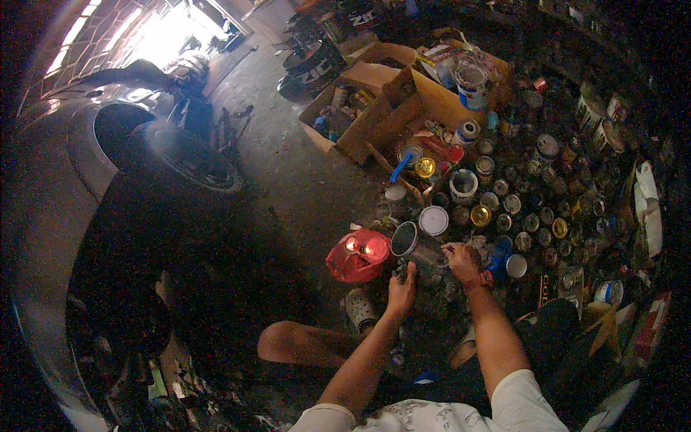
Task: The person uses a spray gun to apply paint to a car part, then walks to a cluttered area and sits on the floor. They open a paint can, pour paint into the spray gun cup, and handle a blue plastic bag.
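A dark, open-mouthed can [404, 239] lies tilted between my two hands, its pale rim turned left. My left hand [402, 295] is closed at its lower side, thumb pointing up. Against the can's right end, my right hand [464, 262] has its fingers curled in a pinch; what they hold there is too dim to name. Left of the can is a red plastic bag [358, 269] with shiny round metal tops showing in it. A white round lid or can top [434, 220] is just beyond the can. Beside my right wrist sits a blue container [500, 253].
Several open tins and jars [481, 215] crowd the floor to the right. Cardboard boxes [403, 93] holding cans stand ahead, with a blue-handled tool [402, 168] at their near edge. A car body [54, 209] and a wheel [194, 155] flank the left. A clog [360, 308] is near my left forearm.
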### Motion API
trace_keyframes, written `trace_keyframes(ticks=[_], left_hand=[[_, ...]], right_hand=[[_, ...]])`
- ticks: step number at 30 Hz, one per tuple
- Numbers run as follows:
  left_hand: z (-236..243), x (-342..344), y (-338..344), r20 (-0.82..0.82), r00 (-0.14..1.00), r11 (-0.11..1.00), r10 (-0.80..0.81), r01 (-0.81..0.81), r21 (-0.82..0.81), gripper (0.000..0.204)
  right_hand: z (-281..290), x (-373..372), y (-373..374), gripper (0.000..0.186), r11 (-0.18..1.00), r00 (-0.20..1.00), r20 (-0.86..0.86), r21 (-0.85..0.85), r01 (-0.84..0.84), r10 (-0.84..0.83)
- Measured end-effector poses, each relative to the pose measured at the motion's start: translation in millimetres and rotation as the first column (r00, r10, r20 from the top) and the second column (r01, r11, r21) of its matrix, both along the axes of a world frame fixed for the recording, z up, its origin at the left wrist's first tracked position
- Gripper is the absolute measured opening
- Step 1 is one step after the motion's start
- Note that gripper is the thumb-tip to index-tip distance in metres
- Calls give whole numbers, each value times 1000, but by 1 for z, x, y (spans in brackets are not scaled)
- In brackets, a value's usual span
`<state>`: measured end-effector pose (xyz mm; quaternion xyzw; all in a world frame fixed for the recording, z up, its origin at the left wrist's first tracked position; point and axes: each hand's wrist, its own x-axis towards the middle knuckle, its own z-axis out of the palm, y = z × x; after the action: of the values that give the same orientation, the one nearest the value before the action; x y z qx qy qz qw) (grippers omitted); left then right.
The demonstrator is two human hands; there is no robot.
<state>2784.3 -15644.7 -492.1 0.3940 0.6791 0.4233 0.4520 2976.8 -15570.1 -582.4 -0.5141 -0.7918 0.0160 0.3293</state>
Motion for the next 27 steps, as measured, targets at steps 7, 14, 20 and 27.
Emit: trace_keyframes(ticks=[7, 14, 20, 27], left_hand=[[1, -27, -8, -135, 990, 989, 42, -22, 146, 57], [51, -66, -26, -92, 993, 992, -67, 56, -110, 66], [24, -65, -28, -102, 992, 976, 76, -95, -196, 96], [-23, -107, -29, 165, 986, 964, 15, 29, -266, 87]], right_hand=[[58, -24, 2, 26, 836, 989, -137, -548, -23, -62], [106, -54, -10, 27, 811, 963, -244, -583, -48, -118], [78, -52, -1, 23, 859, 970, -184, -510, 46, -161], [92, -67, 18, 23, 894, 995, -72, -447, 26, -65]])
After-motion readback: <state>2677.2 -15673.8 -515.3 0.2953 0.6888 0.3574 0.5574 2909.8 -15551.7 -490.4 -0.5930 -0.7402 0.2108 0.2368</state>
